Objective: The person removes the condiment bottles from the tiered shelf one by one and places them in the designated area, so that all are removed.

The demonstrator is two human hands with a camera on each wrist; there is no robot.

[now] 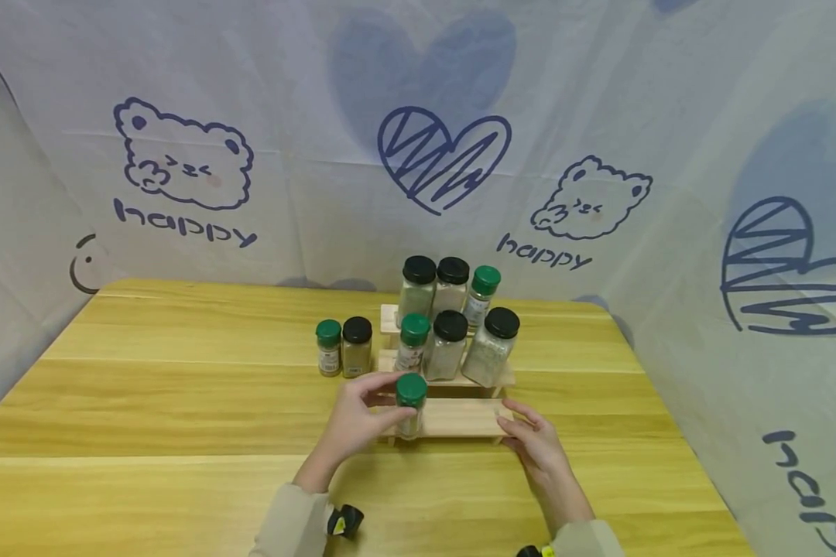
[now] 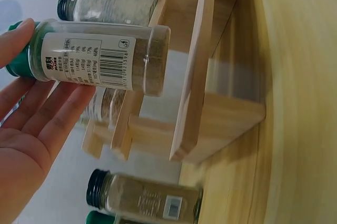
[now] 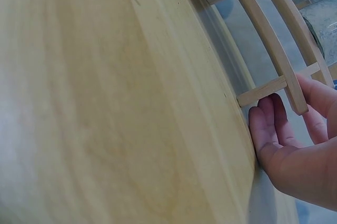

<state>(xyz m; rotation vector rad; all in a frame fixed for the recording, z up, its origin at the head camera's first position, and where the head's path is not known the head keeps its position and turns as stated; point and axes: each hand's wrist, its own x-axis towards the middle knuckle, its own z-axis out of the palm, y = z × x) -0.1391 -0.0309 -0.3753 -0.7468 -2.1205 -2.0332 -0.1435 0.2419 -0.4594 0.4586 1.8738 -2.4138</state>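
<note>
My left hand (image 1: 358, 414) pinches a green-lidded spice jar (image 1: 410, 406) near its cap, thumb on one side and fingers on the other. In the left wrist view, the jar's base stands a little apart from the lowest board of the wooden spice rack (image 2: 197, 71). Brown powder fills the jar's lower part, beside a white barcode label. At the rack's right end, my right hand (image 1: 539, 445) grips the lowest board (image 1: 463, 418), with fingers on both sides of it in the right wrist view.
Three jars, including a black-lidded jar (image 1: 418, 290), stand on the top tier. Three more, including a large jar (image 1: 491, 348), fill the middle tier. Left of the rack, a small green-lidded jar (image 1: 329, 348) and a black-lidded jar (image 1: 357, 347) stand on the wooden table (image 1: 181, 402).
</note>
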